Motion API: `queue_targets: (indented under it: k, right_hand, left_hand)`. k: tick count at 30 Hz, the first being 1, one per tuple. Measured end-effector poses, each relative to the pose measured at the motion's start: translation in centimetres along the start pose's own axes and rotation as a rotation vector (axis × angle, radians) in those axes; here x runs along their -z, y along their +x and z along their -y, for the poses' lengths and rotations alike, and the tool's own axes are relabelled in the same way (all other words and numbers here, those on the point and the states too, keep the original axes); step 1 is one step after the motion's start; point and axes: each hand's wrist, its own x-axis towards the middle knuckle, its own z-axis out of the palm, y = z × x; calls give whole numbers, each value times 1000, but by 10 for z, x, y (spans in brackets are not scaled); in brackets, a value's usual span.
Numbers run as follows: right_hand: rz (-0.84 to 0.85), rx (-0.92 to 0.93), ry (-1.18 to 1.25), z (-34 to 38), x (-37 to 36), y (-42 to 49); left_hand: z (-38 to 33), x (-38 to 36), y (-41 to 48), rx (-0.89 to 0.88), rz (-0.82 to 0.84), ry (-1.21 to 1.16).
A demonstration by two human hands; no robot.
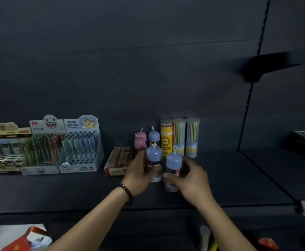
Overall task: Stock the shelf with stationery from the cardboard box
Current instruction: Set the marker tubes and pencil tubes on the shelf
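Note:
Both hands are on the dark shelf point(229, 178), each round a clear tube with a blue domed cap. My left hand point(139, 175) grips the left blue-capped tube point(154, 154). My right hand point(191, 180) grips the right blue-capped tube point(174, 161); both tubes stand upright on the shelf, side by side. Behind them stand a pink-capped tube point(140, 139) and another blue-capped tube point(154, 135). The cardboard box is not in view.
Behind stand a yellow pencil tube point(166, 137) and two clear pencil tubes point(186, 136). A flat red box point(118, 161) lies left of my hands. Pen display boxes point(81, 145) fill the shelf's left. Loose packs point(21, 238) lie below. A dark box point(304, 144) sits far right.

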Motion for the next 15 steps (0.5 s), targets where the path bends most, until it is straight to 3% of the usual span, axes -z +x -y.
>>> queue_targets:
  k: [7,15]
  right_hand:
    - [-50,-80,-89,-26,-37,29]
    - [-80,-132,-197,-35,-63,37]
  left_hand:
    - [45,-14,36,-45,-33,20]
    - [74,-11,33,-145,-122,248]
